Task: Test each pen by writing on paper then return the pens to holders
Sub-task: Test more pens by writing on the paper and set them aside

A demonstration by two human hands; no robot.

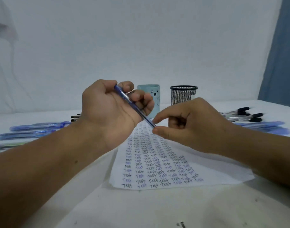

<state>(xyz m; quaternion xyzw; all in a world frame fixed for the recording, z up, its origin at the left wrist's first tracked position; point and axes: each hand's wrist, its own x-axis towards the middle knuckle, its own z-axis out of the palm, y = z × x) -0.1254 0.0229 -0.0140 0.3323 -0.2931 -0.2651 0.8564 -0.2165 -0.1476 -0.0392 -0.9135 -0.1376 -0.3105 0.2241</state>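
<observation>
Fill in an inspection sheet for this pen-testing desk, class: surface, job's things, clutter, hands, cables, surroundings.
Surface: white table, a few dark marks near the front edge.
Job's things: paper covered in rows of "Test"; blue pen held above it; bear cup and mesh holder behind; blue pens left, black-capped pens right.
Clutter: small dark object at the front edge.
Hands: left hand grips the pen; right hand pinches its lower end.
Cables: nothing seen.
Surroundings: white backdrop, blue curtain at right.
</observation>
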